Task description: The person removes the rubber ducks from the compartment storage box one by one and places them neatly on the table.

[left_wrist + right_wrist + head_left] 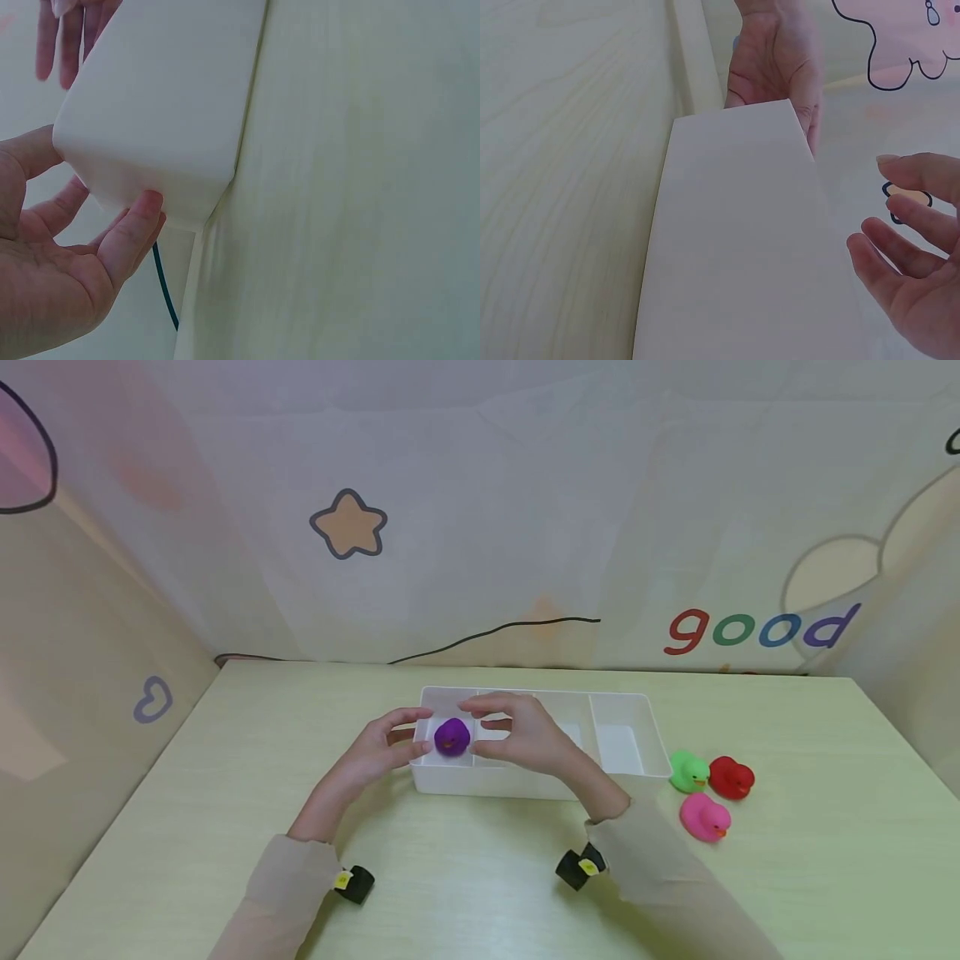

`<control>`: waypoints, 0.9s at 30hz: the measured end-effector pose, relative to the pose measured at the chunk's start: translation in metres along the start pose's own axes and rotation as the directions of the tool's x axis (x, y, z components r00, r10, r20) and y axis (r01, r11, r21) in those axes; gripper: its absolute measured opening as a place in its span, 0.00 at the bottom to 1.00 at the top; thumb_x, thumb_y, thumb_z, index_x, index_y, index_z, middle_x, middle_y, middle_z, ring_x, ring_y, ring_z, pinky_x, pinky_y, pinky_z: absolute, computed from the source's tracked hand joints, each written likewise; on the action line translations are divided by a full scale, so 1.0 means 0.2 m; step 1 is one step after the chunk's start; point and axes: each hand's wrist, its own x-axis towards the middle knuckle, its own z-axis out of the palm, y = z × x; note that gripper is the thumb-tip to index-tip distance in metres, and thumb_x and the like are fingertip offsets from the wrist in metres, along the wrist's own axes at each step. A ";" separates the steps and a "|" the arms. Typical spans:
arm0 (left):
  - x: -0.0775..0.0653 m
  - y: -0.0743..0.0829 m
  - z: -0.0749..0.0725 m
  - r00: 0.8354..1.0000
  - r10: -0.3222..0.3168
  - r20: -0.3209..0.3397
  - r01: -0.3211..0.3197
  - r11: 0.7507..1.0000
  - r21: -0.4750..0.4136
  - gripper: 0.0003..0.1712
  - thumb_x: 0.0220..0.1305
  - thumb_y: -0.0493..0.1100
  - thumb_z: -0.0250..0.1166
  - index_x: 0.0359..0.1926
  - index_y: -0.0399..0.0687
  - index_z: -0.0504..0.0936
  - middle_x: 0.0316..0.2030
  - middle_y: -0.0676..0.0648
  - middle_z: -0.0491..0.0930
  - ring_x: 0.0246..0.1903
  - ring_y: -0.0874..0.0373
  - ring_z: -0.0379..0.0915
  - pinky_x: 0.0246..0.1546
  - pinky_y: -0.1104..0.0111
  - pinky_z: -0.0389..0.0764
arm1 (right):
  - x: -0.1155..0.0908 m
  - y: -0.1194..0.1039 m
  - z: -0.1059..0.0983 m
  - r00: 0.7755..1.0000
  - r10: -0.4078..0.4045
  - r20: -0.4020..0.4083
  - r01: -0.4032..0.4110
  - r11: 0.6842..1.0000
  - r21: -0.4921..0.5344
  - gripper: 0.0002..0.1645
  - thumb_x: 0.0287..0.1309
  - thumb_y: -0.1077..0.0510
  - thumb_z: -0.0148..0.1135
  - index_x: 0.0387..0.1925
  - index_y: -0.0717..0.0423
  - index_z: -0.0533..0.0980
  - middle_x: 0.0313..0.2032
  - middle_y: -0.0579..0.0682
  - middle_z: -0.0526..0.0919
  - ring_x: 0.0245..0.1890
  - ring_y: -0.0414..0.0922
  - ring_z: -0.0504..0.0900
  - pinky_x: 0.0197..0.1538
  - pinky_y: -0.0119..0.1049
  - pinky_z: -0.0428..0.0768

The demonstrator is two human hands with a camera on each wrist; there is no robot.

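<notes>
A purple rubber duck [452, 737] sits in the left compartment of a white divided box [495, 783]. At the box's left end, my left hand [384, 745] rests its fingertips against the end wall; the left wrist view shows these fingers [133, 232] spread on the white plastic. My right hand [525, 733] hovers over the box just right of the duck, thumb and fingers apart. In the right wrist view nothing lies between the right hand's fingers [904, 255]. The box's side wall [735, 225] hides the duck there.
Right of the box, a green duck [688, 772], a red duck [732, 778] and a pink duck [705, 817] sit close together on the pale wooden table [465, 885]. A printed cloth backdrop [480, 527] stands behind the table.
</notes>
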 end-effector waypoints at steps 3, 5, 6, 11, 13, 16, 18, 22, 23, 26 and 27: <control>0.00 0.00 0.00 1.000 0.002 0.004 -0.002 1.000 -0.009 0.29 0.60 0.41 0.61 0.62 0.45 0.64 0.64 0.40 0.58 0.61 0.40 0.57 0.53 0.53 0.71 | 0.05 0.00 0.03 1.000 0.010 0.020 -0.009 0.999 -0.039 0.27 0.46 0.68 0.66 0.51 0.68 0.73 0.53 0.60 0.75 0.52 0.55 0.74 0.51 0.39 0.76; 0.00 0.00 0.00 1.000 0.003 0.008 -0.003 1.000 -0.009 0.29 0.61 0.40 0.60 0.62 0.45 0.64 0.64 0.40 0.57 0.61 0.40 0.57 0.53 0.53 0.71 | 0.07 0.00 0.05 0.999 0.014 0.030 -0.012 0.998 -0.065 0.27 0.46 0.68 0.67 0.51 0.68 0.73 0.52 0.59 0.75 0.51 0.54 0.74 0.50 0.39 0.76; 0.00 0.00 -0.01 1.000 0.003 0.009 -0.003 1.000 -0.009 0.29 0.61 0.40 0.60 0.63 0.45 0.64 0.64 0.40 0.57 0.61 0.40 0.57 0.53 0.53 0.71 | 0.09 0.01 0.06 0.999 0.015 0.036 -0.012 0.997 -0.078 0.27 0.46 0.68 0.66 0.51 0.68 0.73 0.52 0.60 0.75 0.51 0.55 0.74 0.50 0.39 0.76; 0.01 -0.02 -0.01 1.000 0.003 0.012 -0.003 1.000 0.002 0.31 0.60 0.41 0.61 0.63 0.46 0.63 0.64 0.40 0.57 0.62 0.40 0.57 0.53 0.53 0.70 | 0.15 0.02 0.10 0.998 0.034 0.052 -0.025 0.985 -0.170 0.25 0.46 0.68 0.66 0.49 0.68 0.74 0.50 0.59 0.78 0.50 0.54 0.75 0.50 0.40 0.77; 0.01 -0.02 -0.01 1.000 0.008 0.017 -0.008 1.000 0.001 0.31 0.60 0.42 0.61 0.64 0.47 0.62 0.64 0.40 0.57 0.61 0.40 0.57 0.53 0.53 0.71 | 0.16 0.02 0.10 0.997 0.042 0.061 -0.027 0.973 -0.229 0.23 0.46 0.67 0.66 0.48 0.66 0.75 0.48 0.58 0.79 0.49 0.53 0.76 0.50 0.39 0.77; 0.01 -0.02 -0.01 1.000 0.011 0.023 -0.011 1.000 -0.003 0.33 0.60 0.42 0.61 0.64 0.47 0.61 0.64 0.40 0.57 0.61 0.41 0.58 0.52 0.54 0.71 | 0.19 0.01 0.12 0.995 0.028 0.091 0.002 0.949 -0.315 0.21 0.47 0.67 0.66 0.46 0.66 0.77 0.46 0.57 0.80 0.47 0.52 0.77 0.46 0.34 0.77; 0.01 -0.02 -0.01 1.000 0.008 0.026 -0.007 1.000 -0.010 0.33 0.60 0.42 0.61 0.65 0.48 0.61 0.64 0.40 0.56 0.61 0.41 0.58 0.53 0.55 0.71 | 0.21 0.00 0.12 0.993 0.014 0.120 0.031 0.929 -0.368 0.20 0.46 0.67 0.65 0.45 0.66 0.78 0.44 0.57 0.81 0.43 0.51 0.78 0.39 0.28 0.74; 0.01 -0.02 -0.02 1.000 0.003 0.028 -0.002 1.000 -0.010 0.34 0.59 0.42 0.62 0.65 0.47 0.60 0.64 0.40 0.56 0.62 0.41 0.57 0.53 0.55 0.71 | 0.25 -0.01 0.15 0.983 0.030 0.181 0.055 0.894 -0.445 0.18 0.44 0.69 0.64 0.42 0.67 0.79 0.41 0.58 0.82 0.29 0.47 0.73 0.24 0.25 0.61; 0.01 -0.01 -0.02 1.000 0.002 0.028 -0.002 1.000 -0.012 0.34 0.59 0.42 0.62 0.65 0.47 0.60 0.64 0.40 0.56 0.62 0.41 0.56 0.53 0.55 0.71 | 0.26 -0.02 0.16 0.980 0.042 0.193 0.055 0.881 -0.469 0.17 0.44 0.69 0.63 0.41 0.67 0.79 0.41 0.57 0.82 0.26 0.45 0.70 0.23 0.26 0.59; 0.00 -0.01 -0.02 1.000 0.006 0.029 -0.006 1.000 -0.013 0.34 0.59 0.41 0.62 0.65 0.47 0.60 0.64 0.40 0.57 0.62 0.41 0.56 0.54 0.55 0.71 | 0.28 -0.02 0.19 0.973 0.071 0.218 0.064 0.828 -0.557 0.16 0.43 0.69 0.62 0.40 0.65 0.80 0.39 0.55 0.83 0.22 0.41 0.64 0.24 0.26 0.61; 0.00 -0.01 -0.02 1.000 0.007 0.030 -0.006 1.000 -0.020 0.34 0.59 0.41 0.62 0.65 0.47 0.60 0.64 0.40 0.57 0.62 0.41 0.56 0.54 0.55 0.71 | 0.29 -0.02 0.20 0.972 0.074 0.224 0.076 0.803 -0.592 0.16 0.43 0.69 0.62 0.39 0.64 0.80 0.38 0.54 0.83 0.22 0.40 0.65 0.25 0.26 0.63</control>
